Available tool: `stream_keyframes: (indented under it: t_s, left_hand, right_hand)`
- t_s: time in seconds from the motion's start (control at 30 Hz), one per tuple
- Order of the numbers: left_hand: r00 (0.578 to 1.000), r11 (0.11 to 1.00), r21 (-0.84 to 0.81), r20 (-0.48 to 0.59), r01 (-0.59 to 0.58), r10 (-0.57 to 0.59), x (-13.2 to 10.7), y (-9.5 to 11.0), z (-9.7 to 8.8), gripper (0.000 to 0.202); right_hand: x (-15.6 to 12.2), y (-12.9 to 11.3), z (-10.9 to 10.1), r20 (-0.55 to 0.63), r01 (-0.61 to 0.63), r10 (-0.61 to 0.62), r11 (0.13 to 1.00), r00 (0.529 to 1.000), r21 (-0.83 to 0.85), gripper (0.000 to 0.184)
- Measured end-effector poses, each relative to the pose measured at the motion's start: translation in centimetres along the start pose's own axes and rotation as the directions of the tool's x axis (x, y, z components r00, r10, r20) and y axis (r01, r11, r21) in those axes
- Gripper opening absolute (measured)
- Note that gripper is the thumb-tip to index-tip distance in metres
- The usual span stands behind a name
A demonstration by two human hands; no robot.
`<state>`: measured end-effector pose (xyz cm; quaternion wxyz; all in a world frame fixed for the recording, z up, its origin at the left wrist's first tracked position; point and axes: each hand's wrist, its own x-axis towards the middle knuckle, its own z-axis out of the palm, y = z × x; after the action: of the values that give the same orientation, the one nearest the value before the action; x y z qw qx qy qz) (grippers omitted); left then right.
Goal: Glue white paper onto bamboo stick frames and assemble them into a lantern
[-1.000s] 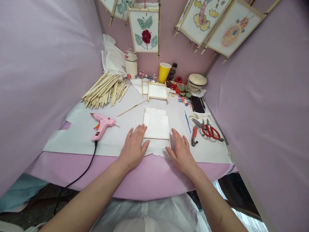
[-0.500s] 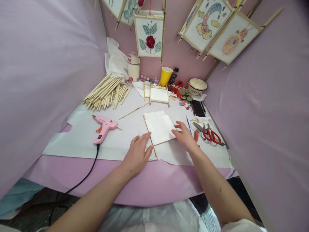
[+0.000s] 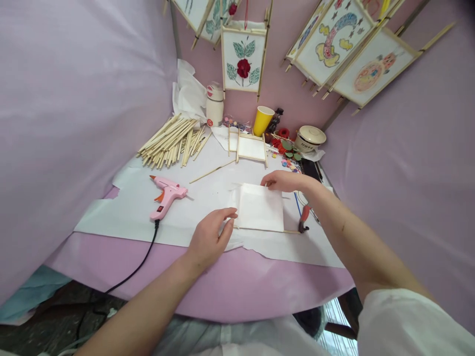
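Note:
A square white panel [image 3: 261, 207], with thin sticks along its edges, lies on the table before me. One stick runs along its near side and sticks out to the right. My left hand [image 3: 211, 235] is at the panel's left edge, fingers stretched toward it and thumb apart. My right hand [image 3: 284, 180] reaches across to the panel's far edge, where its bent fingers close on the rim; part of the fingertips is hidden.
Left lie a pink glue gun [image 3: 168, 197] with a black cord and a pile of bamboo sticks [image 3: 172, 141]. Behind stand a small stick frame [image 3: 252, 147], a bottle [image 3: 214, 106], a yellow cup [image 3: 262, 121] and a lidded bowl [image 3: 310, 138]. Red-handled pliers [image 3: 305, 215] lie right. Decorated lanterns [image 3: 243, 59] hang above.
The panel has been turned, so its long stick now runs along the near side instead of the left. My right hand has moved from the right edge to the far edge. The view has shifted slightly.

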<state>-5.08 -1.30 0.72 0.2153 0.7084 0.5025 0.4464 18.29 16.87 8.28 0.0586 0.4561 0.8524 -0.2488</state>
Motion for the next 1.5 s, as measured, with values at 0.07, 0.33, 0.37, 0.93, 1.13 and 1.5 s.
stream_keyframes:
  t_s: [0.07,0.33,0.37,0.93,1.13,1.5]
  left_hand:
    - [0.999,1.000,0.011,-0.047,0.010,-0.009,0.1,0.0,-0.1,0.022]
    - [0.980,0.992,0.118,-0.201,0.037,-0.012,0.8,-0.1,-0.6,0.018]
    - [0.982,0.989,0.137,-0.187,0.064,-0.037,0.9,-0.2,-0.6,0.019]
    - [0.976,0.920,0.381,0.155,0.086,-0.156,0.3,-0.4,1.3,0.034]
    - [0.961,0.913,0.407,0.245,0.020,-0.131,0.4,-0.2,2.0,0.039]
    - [0.997,0.887,0.455,-0.058,0.078,-0.057,0.5,-0.6,-0.7,0.030]
  right_hand:
    - [1.6,-2.5,0.3,0.041,0.090,-0.086,0.992,0.995,-0.086,0.037]
    - [3.2,-9.0,2.0,0.060,0.223,-0.217,0.905,0.974,-0.362,0.047]
    - [3.1,-9.1,2.0,0.023,0.248,-0.260,0.884,0.965,-0.397,0.049]
    - [-9.1,-2.5,11.8,-0.458,-0.204,0.295,0.950,0.839,0.238,0.049]
    - [-7.0,-2.0,12.9,-0.569,-0.156,0.238,0.969,0.787,0.190,0.054]
    - [-8.0,-1.6,15.1,-0.719,-0.162,0.117,0.987,0.685,0.007,0.046]
